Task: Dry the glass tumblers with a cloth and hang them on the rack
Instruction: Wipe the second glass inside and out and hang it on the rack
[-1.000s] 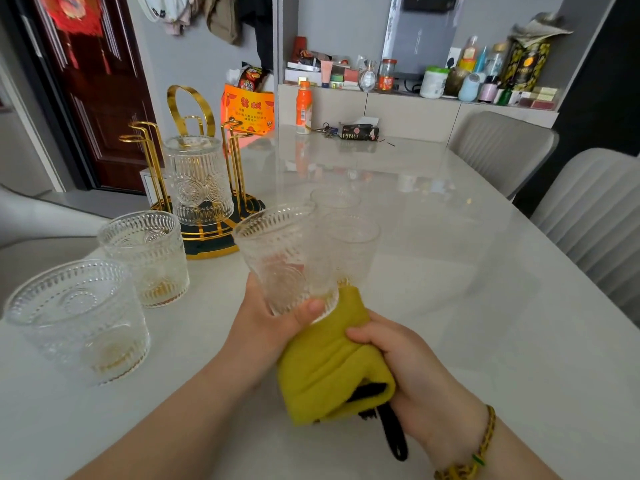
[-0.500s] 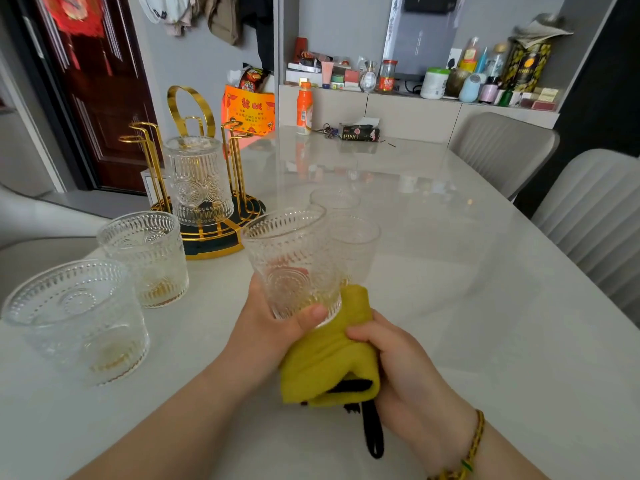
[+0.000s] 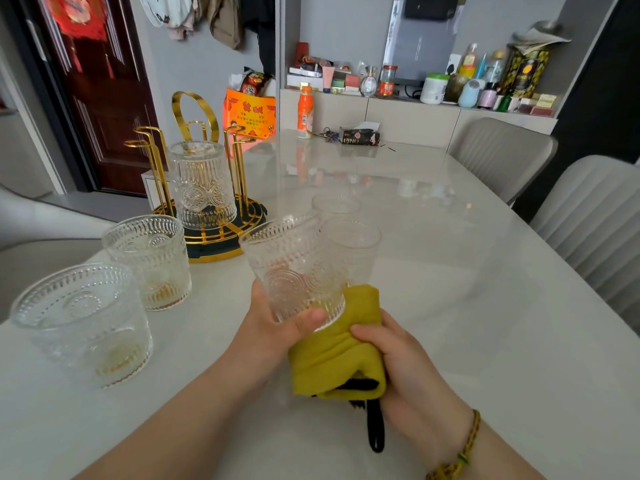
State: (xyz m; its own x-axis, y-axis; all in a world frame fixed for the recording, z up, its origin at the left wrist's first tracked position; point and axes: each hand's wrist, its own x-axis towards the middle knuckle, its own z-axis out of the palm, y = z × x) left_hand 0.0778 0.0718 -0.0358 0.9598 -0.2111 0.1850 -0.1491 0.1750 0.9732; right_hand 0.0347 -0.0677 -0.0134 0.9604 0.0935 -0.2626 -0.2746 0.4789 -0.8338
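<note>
Hands first: your L hand (image 3: 273, 330) grips the held tumbler (image 3: 294, 268) low near its base, thumb across the front, rim tilted up & away from you. Your R hand (image 3: 408, 375) is curled round the bunched yellow cloth (image 3: 332, 355), which sits up against that base, w/ a black loop (image 3: 375, 431) dangling below. Far L of your L hand, the near tumbler (image 3: 83, 323) & the mid tumbler (image 3: 149, 261) stand upright on the table (image 3: 450, 271). Beyond them, the gold rack (image 3: 207, 242) carries the hung tumbler (image 3: 202, 185) upside down. Just behind your hands stand the front plain tumbler (image 3: 356, 247) & the back plain tumbler (image 3: 336, 204). Far R of your R hand, 2 chairs (image 3: 502, 154) at the table edge.
</note>
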